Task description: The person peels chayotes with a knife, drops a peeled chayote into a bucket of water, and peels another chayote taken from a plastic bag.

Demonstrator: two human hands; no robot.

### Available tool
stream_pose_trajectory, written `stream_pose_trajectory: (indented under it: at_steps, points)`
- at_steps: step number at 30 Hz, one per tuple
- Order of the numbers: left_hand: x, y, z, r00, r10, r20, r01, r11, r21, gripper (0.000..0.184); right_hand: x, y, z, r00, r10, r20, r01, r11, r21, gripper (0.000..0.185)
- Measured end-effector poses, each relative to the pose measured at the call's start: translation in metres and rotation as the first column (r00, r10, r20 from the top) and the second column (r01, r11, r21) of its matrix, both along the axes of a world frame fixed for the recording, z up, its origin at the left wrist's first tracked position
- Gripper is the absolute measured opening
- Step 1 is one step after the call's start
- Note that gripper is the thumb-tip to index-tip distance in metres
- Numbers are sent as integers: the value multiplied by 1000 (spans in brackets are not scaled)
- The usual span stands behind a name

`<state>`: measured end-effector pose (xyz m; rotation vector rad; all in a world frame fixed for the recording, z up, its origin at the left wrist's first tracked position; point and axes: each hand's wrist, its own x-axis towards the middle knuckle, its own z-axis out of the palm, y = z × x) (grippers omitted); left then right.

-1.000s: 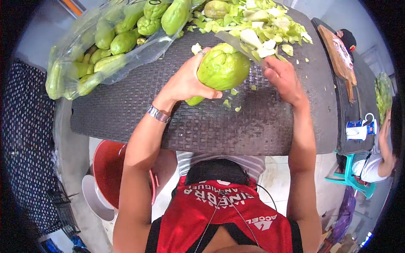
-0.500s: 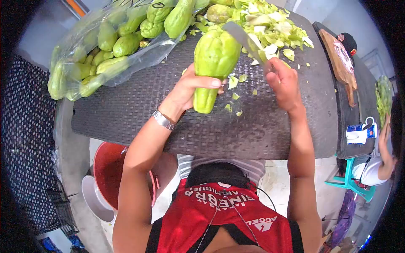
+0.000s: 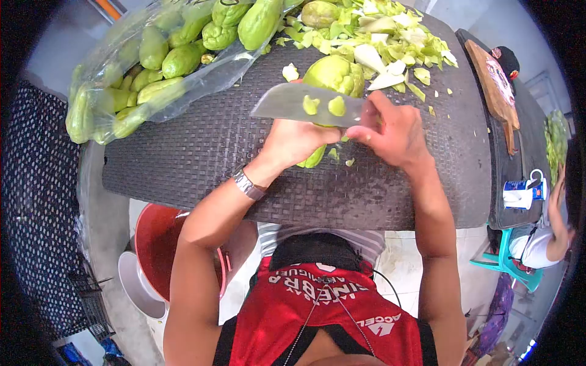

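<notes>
A pale green chayote (image 3: 332,74) is held over the dark woven tabletop by my left hand (image 3: 292,145), whose fingers are wrapped round its middle. The wide blade of a knife (image 3: 278,102) lies across the front of the chayote and hides part of it. Two small green peel pieces cling to the blade. My right hand (image 3: 395,133) is closed round the knife's handle, to the right of the chayote. Cut pieces and peelings (image 3: 397,43) are heaped just beyond the chayote.
A clear plastic bag of chayotes (image 3: 165,67) covers the table's far left. A red bucket (image 3: 157,244) and a white pail (image 3: 135,287) stand below on the left. At right are a wooden board (image 3: 493,85), a mug (image 3: 519,194) and another person's arm (image 3: 555,213).
The knife has swung left from beside the chayote to lie across its front, now with peel pieces on the blade. My left hand and the chayote have shifted slightly right and toward me.
</notes>
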<state>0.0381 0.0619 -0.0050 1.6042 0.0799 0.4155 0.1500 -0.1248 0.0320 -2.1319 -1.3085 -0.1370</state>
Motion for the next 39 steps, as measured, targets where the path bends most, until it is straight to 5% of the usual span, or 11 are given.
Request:
stream_pose_trajectory:
  at_steps: [2,5,10,12,16,19,24,29,32,33,39]
  points:
    - [-2,7,7,991,-33,-130,53,987,154,69,28,-11,-7,999,-43,-30,41,996,-76,58]
    - [0,7,6,985,123,-119,-110,988,111,66,26,-12,-3,994,-103,-29,99,989,-109,57]
    - [-6,1,13,993,99,-64,-87,981,176,81,23,-5,2,998,-33,46,35,999,-39,56]
    - [-7,-2,11,972,226,-70,-200,945,260,87,47,-16,-5,991,3,-137,-12,998,-68,56]
    - [-1,10,3,976,190,-108,-175,975,135,88,24,-5,0,995,-74,-62,69,995,-73,57]
    - [-7,-5,0,984,174,-31,-160,951,264,82,42,-1,-4,999,9,-33,-10,1000,-15,57]
    - [-4,4,9,977,177,-118,-157,974,160,85,41,-10,-7,989,-95,-115,80,988,-130,53]
    - [-5,-3,15,965,178,-192,-147,975,167,84,70,-9,-15,982,8,-191,-27,995,-95,53]
    - [-1,8,8,960,225,-170,-196,965,173,84,40,-1,-1,969,-129,-212,91,979,-180,48]
    - [-3,8,12,958,225,-175,-197,967,162,85,36,2,-6,994,-50,-96,48,998,-29,58]
    - [4,3,14,980,201,8,-196,947,255,87,82,-16,-16,884,-237,-404,179,968,-177,70]
